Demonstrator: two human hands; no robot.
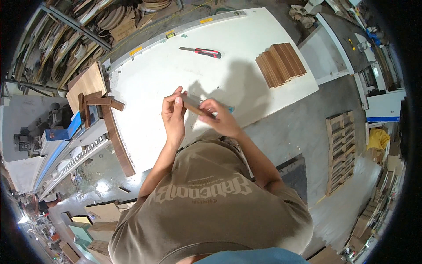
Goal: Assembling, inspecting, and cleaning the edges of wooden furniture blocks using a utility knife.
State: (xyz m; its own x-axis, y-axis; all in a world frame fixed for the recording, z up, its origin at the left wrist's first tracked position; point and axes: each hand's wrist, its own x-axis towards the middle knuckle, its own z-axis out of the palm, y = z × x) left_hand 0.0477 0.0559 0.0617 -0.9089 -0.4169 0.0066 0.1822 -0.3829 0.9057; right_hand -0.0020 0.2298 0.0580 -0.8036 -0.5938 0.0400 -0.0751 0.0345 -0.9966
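Observation:
Between my two hands a small brown wooden strip (192, 107) is held up in front of my body, above the near edge of a white worktable (149, 83). My left hand (174, 115) grips its upper left end between thumb and fingers. Around its lower right end close the fingers of my right hand (220, 116), slightly blurred. Farther back on the tabletop lies a red and black utility knife (206, 53) with its blade out to the left. A stack of similar brown wooden pieces (281, 64) sits at the table's right.
A long metal spirit level (154, 44) runs along the table's far edge. Brown boards (115, 141) line the left side, beside a machine with a blue rail (59, 152). On the floor at right is a wooden pallet (340, 154). Racks of offcuts (74, 48) stand at far left.

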